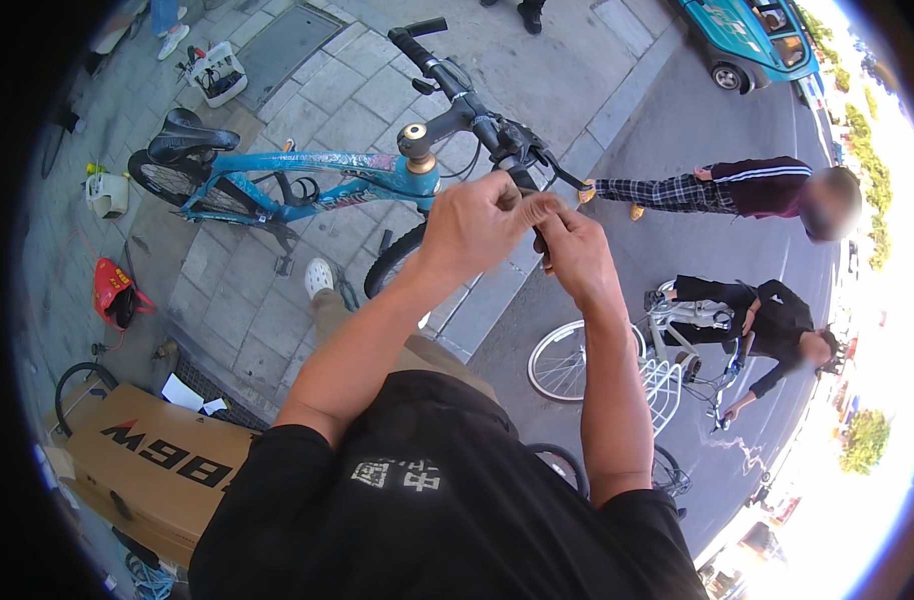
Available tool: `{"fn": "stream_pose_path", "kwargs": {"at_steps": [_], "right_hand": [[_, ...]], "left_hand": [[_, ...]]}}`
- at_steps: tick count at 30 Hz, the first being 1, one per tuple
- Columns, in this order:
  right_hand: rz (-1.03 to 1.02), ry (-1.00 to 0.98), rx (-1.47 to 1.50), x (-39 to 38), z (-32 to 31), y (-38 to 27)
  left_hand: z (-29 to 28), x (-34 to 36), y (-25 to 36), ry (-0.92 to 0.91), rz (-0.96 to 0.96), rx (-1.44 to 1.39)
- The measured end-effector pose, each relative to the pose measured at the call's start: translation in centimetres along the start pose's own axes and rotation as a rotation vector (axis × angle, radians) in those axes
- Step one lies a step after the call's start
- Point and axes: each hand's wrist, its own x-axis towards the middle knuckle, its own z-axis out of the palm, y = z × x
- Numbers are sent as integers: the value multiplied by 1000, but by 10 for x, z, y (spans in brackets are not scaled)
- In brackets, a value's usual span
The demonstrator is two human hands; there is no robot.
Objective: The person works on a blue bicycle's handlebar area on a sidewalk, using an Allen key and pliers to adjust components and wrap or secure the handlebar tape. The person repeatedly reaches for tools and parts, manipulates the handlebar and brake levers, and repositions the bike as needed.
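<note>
Pinching the grip (533, 196) at the handlebar (474, 103) end, both hands meet: left hand (472, 225) at nine o'clock, right hand (575, 250) at four, bar running toward eleven.

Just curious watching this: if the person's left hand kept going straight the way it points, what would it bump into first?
Probably the right hand: the left hand points rightward at the bike's handlebar end, fingertips already meeting it.
</note>
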Motion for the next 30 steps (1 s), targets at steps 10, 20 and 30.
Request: {"fn": "stream_pose_path", "kwargs": {"at_steps": [10, 20, 30], "right_hand": [[1, 49, -48, -6, 5, 4], [20, 55, -46, -10, 2, -1], [33, 45, 24, -10, 4, -3]], "left_hand": [[-60, 118, -73, 484, 183, 733], [-65, 62, -75, -55, 830, 590], [-77, 72, -73, -177, 1088, 766]]}}
